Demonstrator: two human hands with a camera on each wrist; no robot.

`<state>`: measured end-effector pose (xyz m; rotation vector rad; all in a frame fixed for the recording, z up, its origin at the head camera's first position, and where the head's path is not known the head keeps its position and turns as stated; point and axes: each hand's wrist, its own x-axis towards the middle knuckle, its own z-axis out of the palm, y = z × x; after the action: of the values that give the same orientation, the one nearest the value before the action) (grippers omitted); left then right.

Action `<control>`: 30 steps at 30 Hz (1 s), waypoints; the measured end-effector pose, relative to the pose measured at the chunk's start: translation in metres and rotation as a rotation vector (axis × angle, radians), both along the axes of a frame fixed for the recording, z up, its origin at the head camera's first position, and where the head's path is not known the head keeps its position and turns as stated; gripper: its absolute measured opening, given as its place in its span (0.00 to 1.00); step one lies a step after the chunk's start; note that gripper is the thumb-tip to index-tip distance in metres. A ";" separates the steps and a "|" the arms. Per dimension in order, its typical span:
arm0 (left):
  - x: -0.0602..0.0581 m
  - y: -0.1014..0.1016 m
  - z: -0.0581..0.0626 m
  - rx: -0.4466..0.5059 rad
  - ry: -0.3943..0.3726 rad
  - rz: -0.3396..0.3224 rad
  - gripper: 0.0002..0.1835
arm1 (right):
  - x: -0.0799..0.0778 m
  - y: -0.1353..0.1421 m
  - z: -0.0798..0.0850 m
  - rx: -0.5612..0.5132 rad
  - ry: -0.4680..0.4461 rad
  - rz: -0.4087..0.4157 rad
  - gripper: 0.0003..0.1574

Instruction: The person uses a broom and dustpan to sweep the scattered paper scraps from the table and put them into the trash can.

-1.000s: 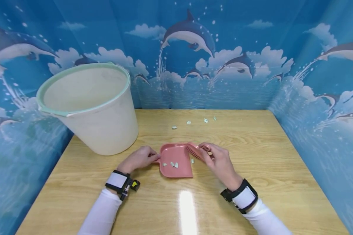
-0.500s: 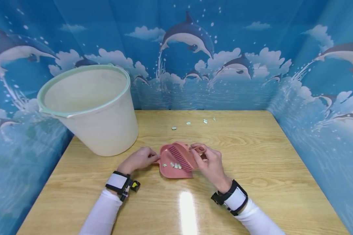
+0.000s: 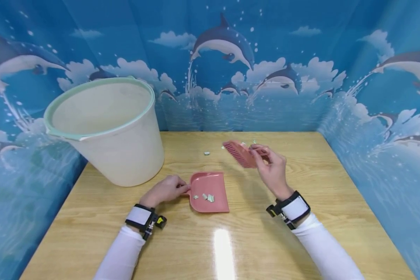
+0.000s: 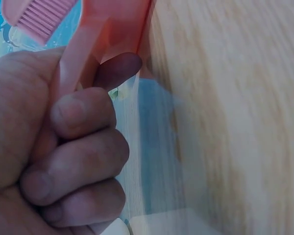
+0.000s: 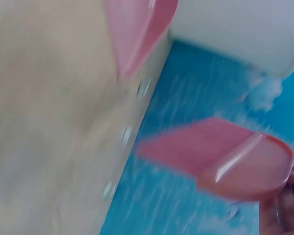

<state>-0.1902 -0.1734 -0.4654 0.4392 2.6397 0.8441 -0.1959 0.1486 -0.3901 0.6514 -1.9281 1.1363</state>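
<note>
A pink dustpan lies on the table, its straight edge facing right. Several pale scraps are in it. My left hand grips its handle, and the curled fingers show around it in the left wrist view. Farther back on the right, my right hand holds a small pink brush by its handle, above the table and apart from the dustpan. The bristles point down and left. Behind the brush lie scraps partly hidden by it; another scrap lies to its left.
A large whitish bucket with a pale green rim stands at the table's back left. The wooden table is bounded at the back and sides by a blue dolphin-print curtain.
The brush first swept left over the dustpan's edge, moving a scrap in with the others. It then lifted off and moved back and right with my right hand. The left hand stayed put.
</note>
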 end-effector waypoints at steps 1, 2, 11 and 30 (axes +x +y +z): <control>0.000 0.000 0.000 0.003 -0.003 0.000 0.16 | -0.010 0.008 -0.002 0.028 0.009 -0.038 0.08; 0.000 -0.001 0.000 0.007 -0.005 0.000 0.16 | -0.021 0.016 -0.005 0.050 0.008 -0.069 0.09; 0.000 -0.006 0.003 0.025 0.007 -0.009 0.15 | -0.099 0.067 -0.043 0.192 -0.203 -0.191 0.09; -0.002 -0.003 -0.001 0.032 -0.001 -0.013 0.15 | -0.039 0.057 -0.042 0.457 -0.299 -0.150 0.08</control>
<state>-0.1919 -0.1763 -0.4660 0.4632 2.6232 0.8832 -0.2347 0.2056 -0.4322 0.5828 -2.4830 0.7319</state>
